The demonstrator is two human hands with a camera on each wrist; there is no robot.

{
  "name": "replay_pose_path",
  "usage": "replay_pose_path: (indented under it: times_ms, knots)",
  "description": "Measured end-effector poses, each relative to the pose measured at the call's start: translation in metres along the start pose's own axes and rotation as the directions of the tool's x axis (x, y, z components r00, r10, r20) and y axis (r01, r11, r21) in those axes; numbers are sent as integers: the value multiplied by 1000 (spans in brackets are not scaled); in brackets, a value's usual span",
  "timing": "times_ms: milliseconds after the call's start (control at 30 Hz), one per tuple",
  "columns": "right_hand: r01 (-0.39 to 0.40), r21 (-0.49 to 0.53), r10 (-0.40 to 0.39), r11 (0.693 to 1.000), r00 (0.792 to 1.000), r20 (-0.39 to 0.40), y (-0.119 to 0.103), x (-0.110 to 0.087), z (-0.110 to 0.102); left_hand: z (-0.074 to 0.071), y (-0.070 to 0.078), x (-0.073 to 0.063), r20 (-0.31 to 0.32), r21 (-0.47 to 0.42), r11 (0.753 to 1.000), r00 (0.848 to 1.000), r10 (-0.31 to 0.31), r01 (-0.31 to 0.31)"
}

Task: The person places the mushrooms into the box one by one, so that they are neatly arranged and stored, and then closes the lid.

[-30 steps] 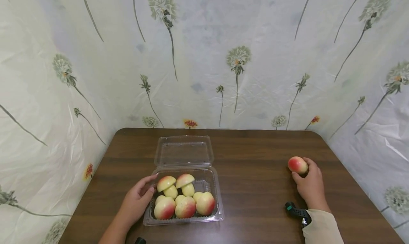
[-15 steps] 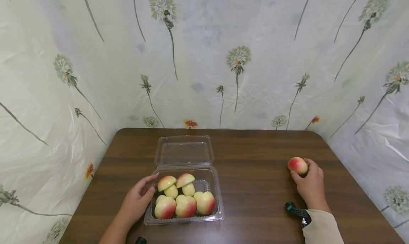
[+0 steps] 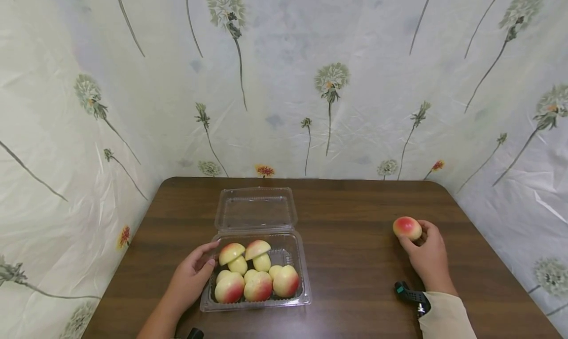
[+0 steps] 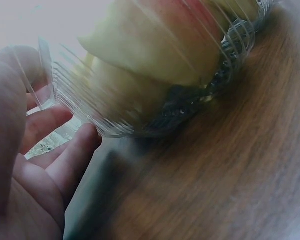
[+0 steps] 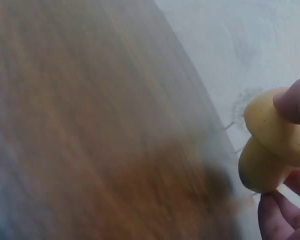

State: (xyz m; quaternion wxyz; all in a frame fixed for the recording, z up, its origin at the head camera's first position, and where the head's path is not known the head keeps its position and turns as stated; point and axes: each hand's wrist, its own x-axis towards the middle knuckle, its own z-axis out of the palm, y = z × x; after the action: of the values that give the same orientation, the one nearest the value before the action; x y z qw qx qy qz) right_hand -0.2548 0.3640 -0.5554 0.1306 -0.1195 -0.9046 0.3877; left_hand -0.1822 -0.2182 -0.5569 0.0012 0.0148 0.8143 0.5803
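Note:
My right hand (image 3: pixel 430 257) grips a toy mushroom (image 3: pixel 406 228) with a red-and-yellow cap at the right side of the table. In the right wrist view the mushroom's cap and pale yellow stem (image 5: pixel 262 167) show between thumb and fingers, lifted off the wood. At the left, my left hand (image 3: pixel 190 277) pinches the left rim of a clear plastic clamshell box (image 3: pixel 306 287). The left wrist view has the thumb above that rim and fingers against the ribbed wall (image 4: pixel 80 100). Several similar mushrooms (image 3: pixel 257 287) lie inside the box, two in the back row showing stems toward me.
The box's clear lid (image 3: pixel 256 209) lies folded back toward the far edge of the dark wooden table (image 3: pixel 346 260). A flower-printed sheet (image 3: pixel 284 82) hangs behind and on both sides. A black wrist camera mount (image 3: pixel 410 293) sits beside the right sleeve.
My right hand has lifted the mushroom a little and shifted it slightly left, its cap now tilted more toward the left. The left hand and box have stayed in place.

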Motion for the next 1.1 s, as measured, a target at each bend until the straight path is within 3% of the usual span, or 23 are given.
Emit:
replay_pose_path:
  times_ms: [200,500,1100]
  knots:
    - [14,23,-15,1000,999,44,-5,-2,5,-1,1,-1,3,-6,1000,1000,1,-1]
    - [91,43,-92,995,995,29,-21,-11,11,0,0,-1,0,-7,1000,1000,17,-17]
    - [120,110,-134,987,982,132,-60,-34,36,0,0,0,5,-11,1000,1000,24,-24]
